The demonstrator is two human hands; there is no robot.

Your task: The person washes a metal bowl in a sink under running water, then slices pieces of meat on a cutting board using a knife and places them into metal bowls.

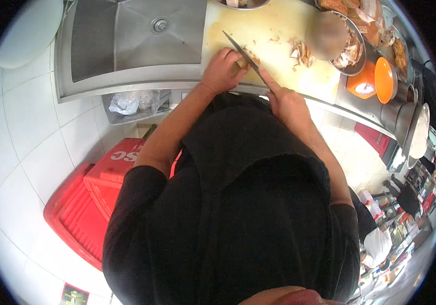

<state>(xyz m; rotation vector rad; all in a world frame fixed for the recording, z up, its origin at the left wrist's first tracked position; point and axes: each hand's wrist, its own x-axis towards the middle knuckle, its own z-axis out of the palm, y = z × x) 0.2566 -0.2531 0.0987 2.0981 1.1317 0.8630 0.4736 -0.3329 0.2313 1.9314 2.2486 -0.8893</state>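
Note:
My right hand (288, 104) grips the handle of a long kitchen knife (241, 50), its index finger stretched along the top. The blade points away and to the left over the cutting board (274, 18). Just left of the blade, my left hand (223, 72) has its fingers curled round a small pale piece of meat (239, 65) on the board near the front edge. Part of this piece is hidden by the fingers and knife. A heap of shredded meat (302, 54) lies to the right, with small scraps scattered around it.
Left of the board is a steel sink (186, 43). A metal bowl of meat (352, 53) stands at the right, beside an orange bowl (385, 80). Red crates (98, 190) are on the floor at left. Other people (378, 246) are at lower right.

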